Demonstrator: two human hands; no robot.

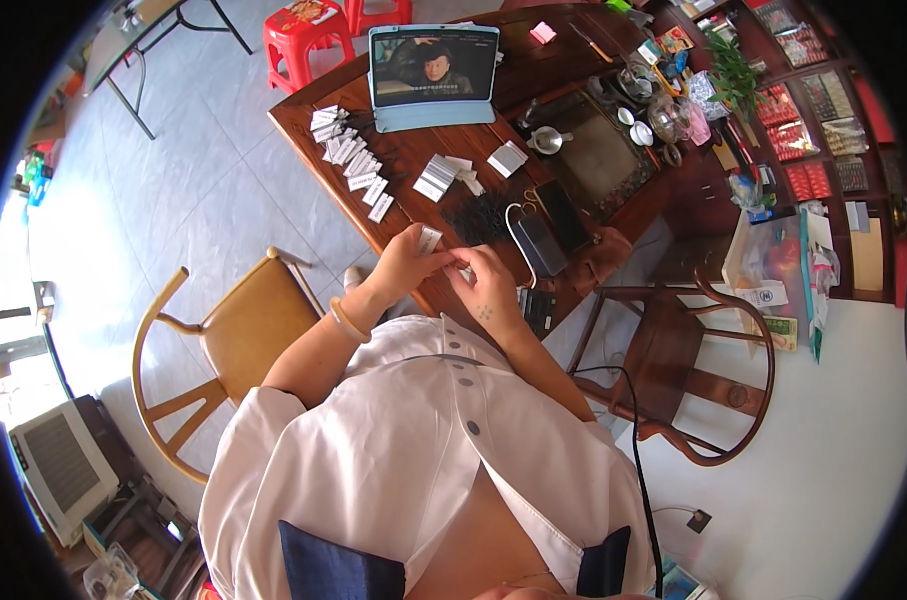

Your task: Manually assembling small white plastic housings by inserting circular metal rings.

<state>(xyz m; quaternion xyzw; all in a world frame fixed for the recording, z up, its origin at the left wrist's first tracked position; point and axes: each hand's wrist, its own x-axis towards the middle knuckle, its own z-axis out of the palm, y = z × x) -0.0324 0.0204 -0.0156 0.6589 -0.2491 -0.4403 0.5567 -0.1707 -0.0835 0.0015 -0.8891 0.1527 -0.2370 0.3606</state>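
The left hand's (410,262) fingers pinched a small white card (429,240) over the desk's (408,150) near edge, where the right hand's (485,285) fingers met them, their grip hard to tell. Just beyond the fingers lay a black tangle (476,215), and a black box (540,247) limited room rightward. Leftward, past the desk's side edge, tiled floor (243,190) spread wide.

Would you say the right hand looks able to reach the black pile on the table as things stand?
Probably yes: the black pile lies just beyond the right hand, with nothing visible between, though its fingers seem occupied.
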